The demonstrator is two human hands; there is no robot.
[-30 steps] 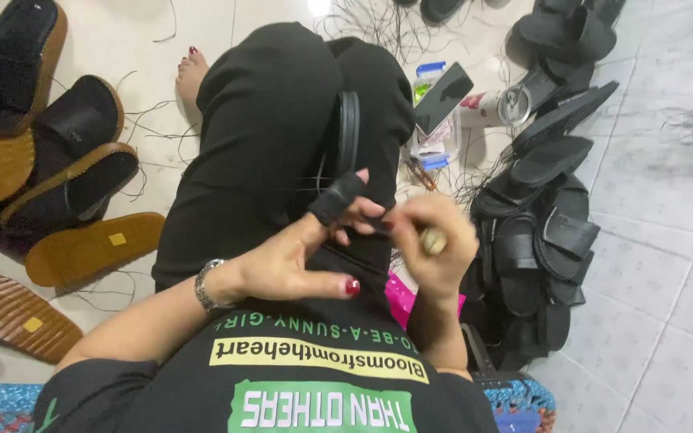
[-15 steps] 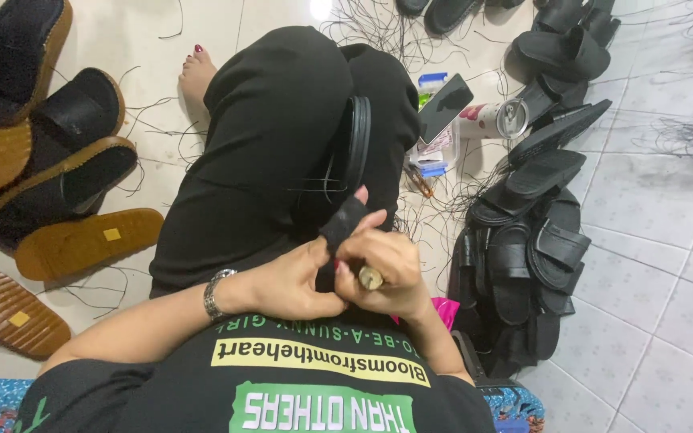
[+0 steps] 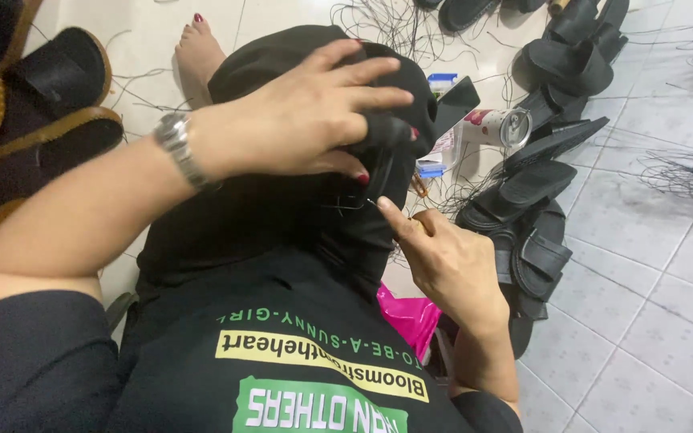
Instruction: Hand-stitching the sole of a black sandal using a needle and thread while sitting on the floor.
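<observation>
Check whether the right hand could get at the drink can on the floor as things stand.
Probably yes. The can lies just beyond the right hand, with only thin threads on the floor between them, but that hand already pinches a small tool and would need to free its fingers first.

The left hand point(image 3: 306, 120) grips a black sandal point(image 3: 391, 144) on the lap while the right hand point(image 3: 443, 265) pinches a needle point(image 3: 372, 204).

Pale tiled floor point(image 3: 667, 265) with grey grout lines, evenly lit; loose dark threads point(image 3: 683, 172) lie scattered across it, right of the drinks can point(image 3: 497, 127).
</observation>
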